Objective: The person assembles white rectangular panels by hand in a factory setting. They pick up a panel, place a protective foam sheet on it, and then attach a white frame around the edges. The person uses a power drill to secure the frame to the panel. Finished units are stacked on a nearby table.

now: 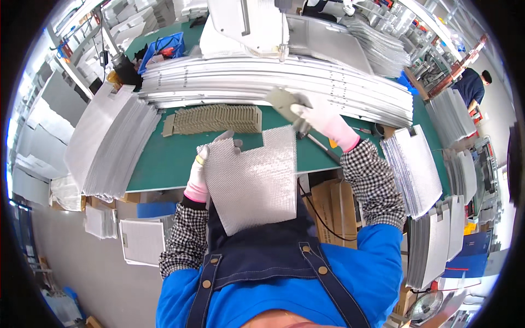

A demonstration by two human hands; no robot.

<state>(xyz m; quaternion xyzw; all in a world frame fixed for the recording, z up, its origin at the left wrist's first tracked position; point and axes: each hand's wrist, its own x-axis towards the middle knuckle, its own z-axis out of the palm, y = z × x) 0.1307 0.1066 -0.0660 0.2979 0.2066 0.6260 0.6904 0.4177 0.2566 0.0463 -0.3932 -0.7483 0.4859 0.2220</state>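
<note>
My left hand [199,170], in a glove with grey fingertips, is closed on the upper left edge of a silver mesh panel [251,183]. The panel has a square notch in its top edge and hangs tilted before my apron, at the bench's near edge. Over the bench, my gloved right hand [322,117] grips a small flat beige plate [281,103], slightly smeared by motion. A long row of similar beige pieces [213,119] lies on the green bench [164,169], just beyond the left hand.
Notched mesh panels stand stacked at the left [109,147] and right [413,172]. Long white metal strips [229,79] lie across the back, below a white machine [246,27]. A dark-handled tool [322,147] lies under my right hand. Another person [467,87] is at the far right.
</note>
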